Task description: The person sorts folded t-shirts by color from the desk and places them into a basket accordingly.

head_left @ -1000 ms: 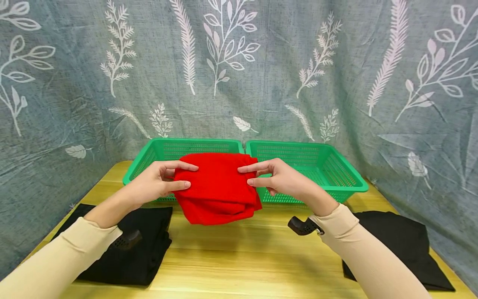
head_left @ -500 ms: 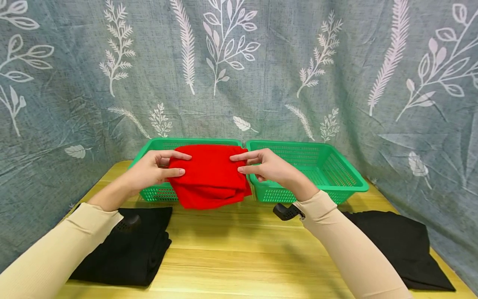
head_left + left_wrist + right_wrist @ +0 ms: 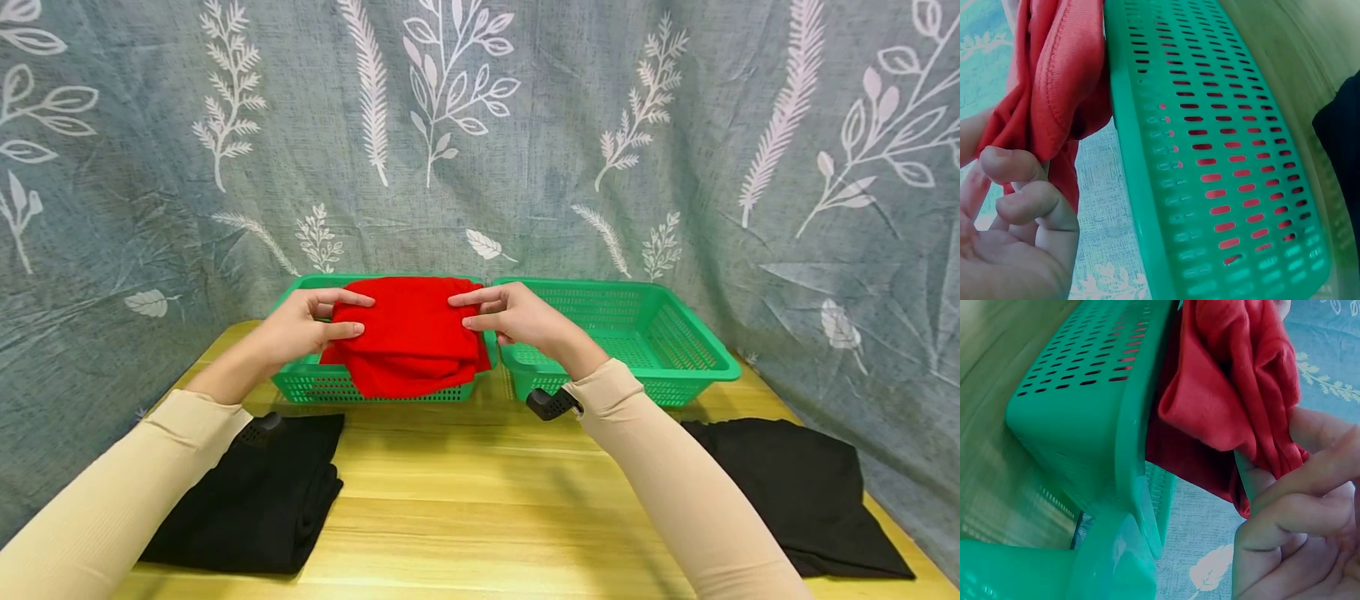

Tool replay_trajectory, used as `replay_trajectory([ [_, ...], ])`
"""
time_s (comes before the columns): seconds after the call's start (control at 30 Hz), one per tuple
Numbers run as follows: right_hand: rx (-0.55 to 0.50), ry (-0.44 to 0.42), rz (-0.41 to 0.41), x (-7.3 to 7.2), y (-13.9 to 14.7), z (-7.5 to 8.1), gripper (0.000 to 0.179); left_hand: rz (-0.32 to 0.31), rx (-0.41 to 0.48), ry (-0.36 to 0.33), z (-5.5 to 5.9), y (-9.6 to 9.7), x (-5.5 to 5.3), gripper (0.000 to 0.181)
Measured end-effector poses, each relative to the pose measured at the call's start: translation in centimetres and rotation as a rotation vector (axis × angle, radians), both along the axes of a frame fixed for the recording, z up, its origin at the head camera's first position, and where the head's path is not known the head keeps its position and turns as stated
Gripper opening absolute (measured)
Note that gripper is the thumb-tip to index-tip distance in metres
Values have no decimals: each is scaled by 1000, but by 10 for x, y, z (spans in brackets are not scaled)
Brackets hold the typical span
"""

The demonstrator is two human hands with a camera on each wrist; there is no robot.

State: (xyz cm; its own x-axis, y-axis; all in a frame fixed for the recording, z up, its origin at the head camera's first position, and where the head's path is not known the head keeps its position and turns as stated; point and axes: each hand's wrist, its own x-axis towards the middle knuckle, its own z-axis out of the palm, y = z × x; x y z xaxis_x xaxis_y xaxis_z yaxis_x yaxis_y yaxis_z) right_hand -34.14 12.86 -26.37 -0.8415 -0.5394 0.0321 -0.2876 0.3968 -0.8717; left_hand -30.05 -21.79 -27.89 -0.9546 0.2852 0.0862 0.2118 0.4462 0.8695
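Grey-blue curtain [image 3: 540, 125] w/ white leaf prints hangs behind a yellow wooden table [image 3: 450, 517], whose boards are smooth and a bit shiny. Compared w/ 1 sec ago, the red cloth [image 3: 412, 317] has gone farther from the person and more to the left: before, it hid the inner corner of the R basket [image 3: 690, 333], now it is at the near rim of the L basket [image 3: 307, 387], partly covering its near wall. Whether it touches the rim, I cannot tell. L hand [image 3: 300, 325] and R hand [image 3: 525, 312] are both grasping this cloth, one at each side, thumb vs. fingers. Its material is soft, folded in several layers, w/ loose folds at the bottom and a stitched seam in the L wrist view. Red also shows thru the slots of the L basket; same piece or another, cannot tell. Both baskets are green plastic, approx. rectangular, w/ rows of small slots. Left black cloth [image 3: 255, 508], folded in layers, and right black cloth [image 3: 787, 492], flatter w/ a pointed corner, stay in same places.
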Motion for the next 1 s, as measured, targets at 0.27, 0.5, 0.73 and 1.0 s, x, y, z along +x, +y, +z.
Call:
replay_trajectory([
  [0.27, -17, -27, -42, -13, -11, -2, 38, 44, -8, -39, 1, -2, -11, 48],
  [0.5, -6, -27, -60, -20, -17, -1, 39, 50, -14, -50, 1, -4, -20, 49],
  [0.73, -2, -36, -70, -29, -25, -2, 37, 79, -26, -64, 2, -7, -28, 49],
  [1.0, 12, -36, -100, -41, -33, -12, 38, 91, -54, -69, -6, -6, -43, 51],
])
